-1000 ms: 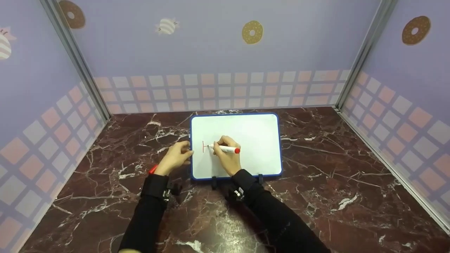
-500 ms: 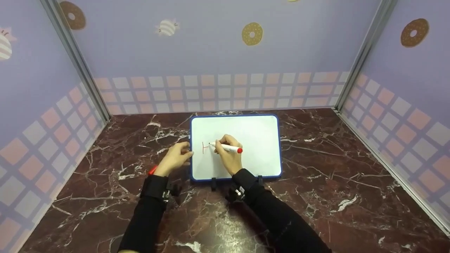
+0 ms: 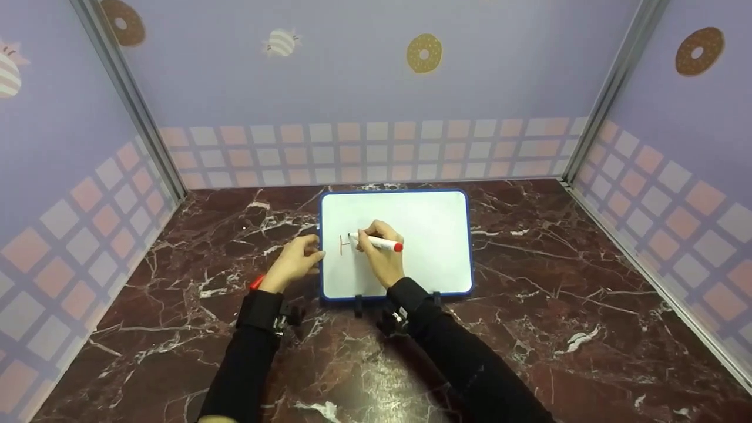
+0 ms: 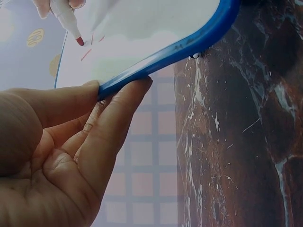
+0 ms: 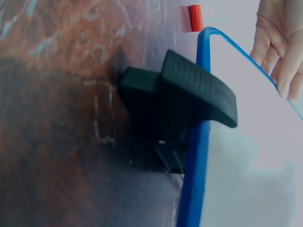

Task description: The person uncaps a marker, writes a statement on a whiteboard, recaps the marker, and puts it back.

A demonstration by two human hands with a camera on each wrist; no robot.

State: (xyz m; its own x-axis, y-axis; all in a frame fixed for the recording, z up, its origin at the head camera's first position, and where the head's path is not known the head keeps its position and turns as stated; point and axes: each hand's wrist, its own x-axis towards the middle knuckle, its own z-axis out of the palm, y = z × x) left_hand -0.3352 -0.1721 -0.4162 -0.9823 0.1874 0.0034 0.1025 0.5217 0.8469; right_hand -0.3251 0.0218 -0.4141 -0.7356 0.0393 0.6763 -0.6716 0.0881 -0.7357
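Observation:
My left hand (image 3: 294,262) pinches the left edge of a blue-framed whiteboard (image 3: 435,235) between thumb and fingers; the left wrist view shows the frame in that pinch. Writing-style, my right hand (image 3: 382,252) grips a white marker (image 3: 379,242) with a red rear end. Its red tip (image 4: 80,41) is at the board's left part, beside short red strokes (image 3: 341,245); whether it touches the surface I cannot tell. The right wrist view leaves out the right hand and the marker, but the left hand (image 5: 279,47) shows at the board's far edge.
Black stand clips (image 5: 189,90) hold the board's lower edge, leaning it on the dark red marbled table (image 3: 558,352). A small red cylinder (image 5: 195,18), perhaps the marker's cap, lies by the left wrist. Patterned panels (image 3: 376,88) enclose the back and sides.
The marker tip has moved slightly up from the end of the short horizontal stroke, with the right hand following. My left hand keeps its place on the board's edge.

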